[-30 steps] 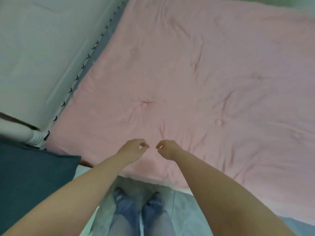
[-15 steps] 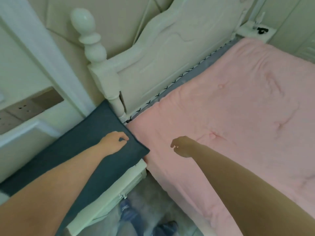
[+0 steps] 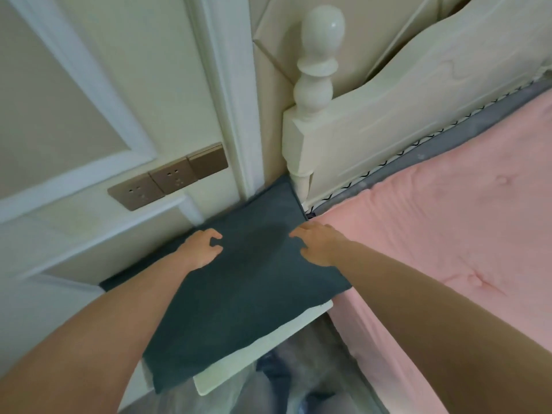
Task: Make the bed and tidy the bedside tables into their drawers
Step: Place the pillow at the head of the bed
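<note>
A dark teal pillow [image 3: 254,279] lies flat on the cream bedside table [image 3: 268,339], its far corner against the wall by the bedpost. My left hand [image 3: 200,249] hovers over the pillow's left part, fingers loosely curled and holding nothing. My right hand [image 3: 319,246] is spread over the pillow's right edge beside the bed, fingers extended; whether it touches the fabric I cannot tell. The pink quilt [image 3: 448,219] lies smooth over the bed on the right.
The cream headboard [image 3: 388,124] with a round-topped bedpost [image 3: 318,61] stands behind the bed. A panelled wall with bronze sockets [image 3: 167,177] is on the left. My feet and the floor [image 3: 298,383] show between table and bed.
My view has swung left from the quilt to the bedside table. Both hands have come over the teal pillow, and the right hand has opened and left the quilt.
</note>
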### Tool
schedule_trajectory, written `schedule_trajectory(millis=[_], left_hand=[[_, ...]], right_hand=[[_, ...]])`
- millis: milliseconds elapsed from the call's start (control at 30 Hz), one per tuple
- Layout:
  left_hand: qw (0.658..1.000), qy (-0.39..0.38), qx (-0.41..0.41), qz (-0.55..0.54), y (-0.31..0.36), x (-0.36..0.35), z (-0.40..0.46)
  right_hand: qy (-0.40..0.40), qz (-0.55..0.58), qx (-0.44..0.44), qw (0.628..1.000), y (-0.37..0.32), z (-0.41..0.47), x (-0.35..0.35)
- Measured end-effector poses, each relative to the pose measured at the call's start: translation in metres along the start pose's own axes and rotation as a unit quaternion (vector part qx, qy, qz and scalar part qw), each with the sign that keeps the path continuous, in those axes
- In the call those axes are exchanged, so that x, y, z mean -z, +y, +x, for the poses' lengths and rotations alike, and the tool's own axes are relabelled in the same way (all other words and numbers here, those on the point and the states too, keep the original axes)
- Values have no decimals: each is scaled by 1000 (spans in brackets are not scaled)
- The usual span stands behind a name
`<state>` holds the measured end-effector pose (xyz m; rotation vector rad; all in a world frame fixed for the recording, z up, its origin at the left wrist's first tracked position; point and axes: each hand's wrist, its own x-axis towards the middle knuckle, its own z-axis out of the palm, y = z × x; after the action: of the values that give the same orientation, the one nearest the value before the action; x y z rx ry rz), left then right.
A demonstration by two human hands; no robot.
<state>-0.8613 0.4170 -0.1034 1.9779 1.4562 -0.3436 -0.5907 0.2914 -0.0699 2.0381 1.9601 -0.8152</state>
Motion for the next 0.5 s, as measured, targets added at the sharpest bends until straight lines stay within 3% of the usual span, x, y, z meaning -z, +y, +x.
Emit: schedule_trajectory(millis=[267, 500], left_hand=[[996, 47, 32, -68, -44, 5, 17], [988, 69, 72, -117, -81, -12, 36]], right_hand=[[-13, -54, 41, 998, -42, 63, -4], [-29, -3, 26, 999, -88, 137, -11]])
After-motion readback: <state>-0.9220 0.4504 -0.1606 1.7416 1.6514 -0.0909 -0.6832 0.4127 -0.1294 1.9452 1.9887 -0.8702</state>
